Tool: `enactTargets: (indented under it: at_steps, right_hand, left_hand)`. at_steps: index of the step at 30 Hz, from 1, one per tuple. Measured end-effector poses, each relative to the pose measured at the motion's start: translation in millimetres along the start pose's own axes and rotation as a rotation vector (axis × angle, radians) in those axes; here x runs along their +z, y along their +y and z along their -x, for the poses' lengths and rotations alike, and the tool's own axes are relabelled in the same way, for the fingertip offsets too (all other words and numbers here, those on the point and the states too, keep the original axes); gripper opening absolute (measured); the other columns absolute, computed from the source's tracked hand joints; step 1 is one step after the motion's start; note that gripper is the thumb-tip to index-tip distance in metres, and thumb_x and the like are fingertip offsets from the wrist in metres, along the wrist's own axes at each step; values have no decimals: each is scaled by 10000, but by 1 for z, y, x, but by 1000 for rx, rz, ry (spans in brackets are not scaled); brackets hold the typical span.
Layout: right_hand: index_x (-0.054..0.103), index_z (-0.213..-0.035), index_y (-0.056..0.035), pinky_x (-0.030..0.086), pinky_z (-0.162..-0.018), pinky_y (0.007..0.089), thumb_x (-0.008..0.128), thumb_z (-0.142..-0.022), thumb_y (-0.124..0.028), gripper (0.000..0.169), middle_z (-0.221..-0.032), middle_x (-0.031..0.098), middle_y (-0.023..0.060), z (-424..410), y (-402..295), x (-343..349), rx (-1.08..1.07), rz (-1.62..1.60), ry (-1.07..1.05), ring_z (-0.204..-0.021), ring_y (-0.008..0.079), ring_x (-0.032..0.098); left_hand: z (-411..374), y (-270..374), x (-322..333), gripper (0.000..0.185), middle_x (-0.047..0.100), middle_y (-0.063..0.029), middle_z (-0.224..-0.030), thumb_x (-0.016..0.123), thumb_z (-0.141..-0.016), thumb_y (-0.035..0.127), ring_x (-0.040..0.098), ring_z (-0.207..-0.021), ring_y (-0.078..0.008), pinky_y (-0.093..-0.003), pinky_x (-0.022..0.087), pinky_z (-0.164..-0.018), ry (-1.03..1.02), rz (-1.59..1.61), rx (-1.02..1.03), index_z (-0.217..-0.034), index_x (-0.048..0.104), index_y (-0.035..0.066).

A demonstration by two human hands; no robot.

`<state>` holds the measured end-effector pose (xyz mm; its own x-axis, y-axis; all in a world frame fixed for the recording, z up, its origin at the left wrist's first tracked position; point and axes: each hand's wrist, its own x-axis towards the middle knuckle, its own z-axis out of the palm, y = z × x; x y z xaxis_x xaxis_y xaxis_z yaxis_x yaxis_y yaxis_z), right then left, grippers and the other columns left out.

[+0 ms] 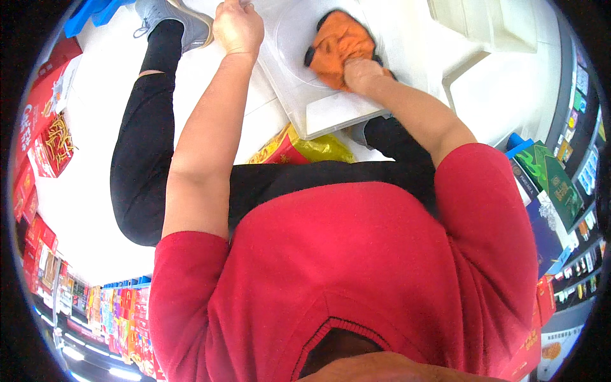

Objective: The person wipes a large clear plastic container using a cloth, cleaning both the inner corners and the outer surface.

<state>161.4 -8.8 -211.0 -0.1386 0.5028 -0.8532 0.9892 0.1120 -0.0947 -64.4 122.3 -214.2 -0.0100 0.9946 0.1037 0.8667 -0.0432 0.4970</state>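
Observation:
My right hand [365, 75] presses on a crumpled orange cloth [341, 45] with dark edges, its fingers partly hidden in the folds. Under the cloth lies a translucent plastic panel [296, 67] with a faint round outline, perhaps a lid or the side of a bin. At the top edge of the picture my left hand [237, 26] is closed, with its fingertips at the panel's left rim; whether they grip the rim is hard to tell. A white flat strip [341, 112] runs along the panel's near end.
A yellow and red package [305, 145] lies on the floor between my legs. Large translucent plastic pieces [472, 24] are at the upper right. Red boxes [52, 143] line the left side, green and blue cartons [549, 184] the right. Stocked shelves [580, 176] stand beyond, and a blue object [95, 14] is upper left.

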Motion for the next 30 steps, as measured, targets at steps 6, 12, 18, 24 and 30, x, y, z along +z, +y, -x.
enactTargets:
  at_steps: [6, 12, 18, 24, 30]
  right_hand:
    - [664, -960, 6, 517, -801, 396, 457, -837, -158, 291, -1028, 638, 213, -27, -68, 1, -116, -215, 81, -961, 306, 636]
    - [674, -825, -7, 536, -734, 392, 479, -851, -198, 275, -892, 666, 203, -81, -93, -36, 108, -356, 450, -850, 317, 662]
    - [645, -1029, -6, 495, -851, 388, 560, -834, -292, 356, -1073, 639, 163, -68, -52, -81, 173, -439, 480, -1013, 292, 614]
    - [625, -1021, -10, 466, -880, 422, 487, -882, -327, 372, -1054, 627, 206, -33, 27, -62, 409, -628, 356, -1006, 306, 607]
    - [542, -1139, 15, 418, -947, 436, 424, -924, -376, 461, -1194, 551, 234, -40, 53, -18, 440, -566, 416, -1124, 358, 524]
  left_hand:
    - [4, 2, -3, 275, 640, -189, -947, 637, -760, 153, 613, -903, -355, -415, 479, -806, 10, 28, -14, -1004, 618, 27]
    - [0, 4, -8, 271, 634, -200, -943, 622, -758, 136, 608, -896, -371, -425, 478, -804, 1, 22, 59, -1002, 608, 19]
    - [-4, 1, -10, 262, 630, -219, -943, 592, -777, 128, 607, -898, -383, -432, 476, -810, -52, -44, 35, -1011, 594, 9]
    - [4, 3, -17, 420, 597, -245, -1046, 608, -808, 196, 595, -961, -373, -415, 472, -840, -90, 26, -43, -1151, 506, -22]
    - [91, 30, -16, 511, 531, -240, -1152, 589, -784, 51, 550, -1073, -343, -390, 433, -923, -173, 736, -341, -1249, 391, -27]
